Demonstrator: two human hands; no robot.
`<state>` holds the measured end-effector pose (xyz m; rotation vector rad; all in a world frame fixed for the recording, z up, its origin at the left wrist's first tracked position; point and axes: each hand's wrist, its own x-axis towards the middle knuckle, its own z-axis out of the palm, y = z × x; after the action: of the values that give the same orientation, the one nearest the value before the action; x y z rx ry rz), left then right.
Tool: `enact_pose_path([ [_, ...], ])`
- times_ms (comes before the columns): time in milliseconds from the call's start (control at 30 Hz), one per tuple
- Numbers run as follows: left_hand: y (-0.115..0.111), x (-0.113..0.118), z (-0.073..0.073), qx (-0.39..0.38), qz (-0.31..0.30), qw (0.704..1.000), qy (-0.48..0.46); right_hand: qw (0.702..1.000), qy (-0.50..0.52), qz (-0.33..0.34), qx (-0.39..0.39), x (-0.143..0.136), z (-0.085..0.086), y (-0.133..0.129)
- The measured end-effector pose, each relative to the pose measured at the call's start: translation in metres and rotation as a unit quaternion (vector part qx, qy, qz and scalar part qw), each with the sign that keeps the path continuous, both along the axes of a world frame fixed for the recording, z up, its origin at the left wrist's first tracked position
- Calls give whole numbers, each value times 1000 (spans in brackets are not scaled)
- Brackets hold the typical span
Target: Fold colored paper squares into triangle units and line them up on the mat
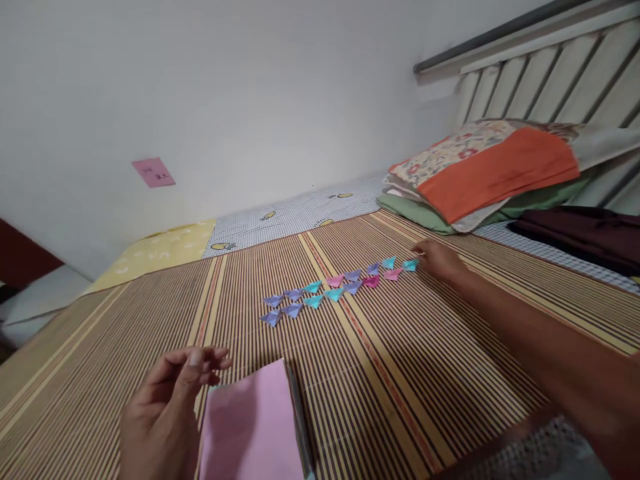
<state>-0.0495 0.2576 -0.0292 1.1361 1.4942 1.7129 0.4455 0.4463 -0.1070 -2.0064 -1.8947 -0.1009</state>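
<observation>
My right hand (441,260) reaches to the far right end of two rows of small folded paper pieces. Its fingertips are beside a cyan folded paper piece (410,265), which lies on the mat; whether they touch is too small to tell. Its fingers look slightly apart. The rows hold several purple pieces (273,317), cyan ones (314,301), pink ones (393,274) and a magenta one (371,281). At lower left my left hand (167,407) is loosely bent and open, holding nothing, beside a stack of pink paper (253,423).
A striped mat (400,353) covers the bed. Pillows and folded cloth in orange and floral (495,167) lie at the right, near dark folded clothing (580,233) and a slatted headboard (545,80). A pink note (153,172) is on the white wall.
</observation>
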Motion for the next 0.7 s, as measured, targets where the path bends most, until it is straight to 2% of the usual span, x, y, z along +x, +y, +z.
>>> enact_pose_path([
  [67,-3,-1,8,36,42,998,-27,999,38,-10,34,-14,8,-18],
  [133,-5,-3,14,89,50,993,-57,995,78,15,55,-39,14,-40],
  [200,-7,-7,18,108,50,991,-67,989,121,63,55,-75,20,-67],
  [300,-9,-15,17,129,53,989,-55,966,202,162,28,-146,29,-112],
  [367,-8,-19,14,124,42,990,-59,912,310,269,-21,-197,34,-143],
  [400,-8,-21,12,104,21,993,-57,888,333,315,-43,-221,36,-157],
  [500,-6,-23,7,10,-80,997,-19,843,289,441,-105,-277,37,-191],
  [600,-8,-30,2,-38,-150,987,48,836,245,469,-145,-308,31,-208],
  [633,-11,-34,0,-41,-146,987,57,837,233,469,-155,-316,29,-212],
  [700,-22,-45,-5,-34,-91,994,46,841,213,470,-165,-329,25,-217],
])
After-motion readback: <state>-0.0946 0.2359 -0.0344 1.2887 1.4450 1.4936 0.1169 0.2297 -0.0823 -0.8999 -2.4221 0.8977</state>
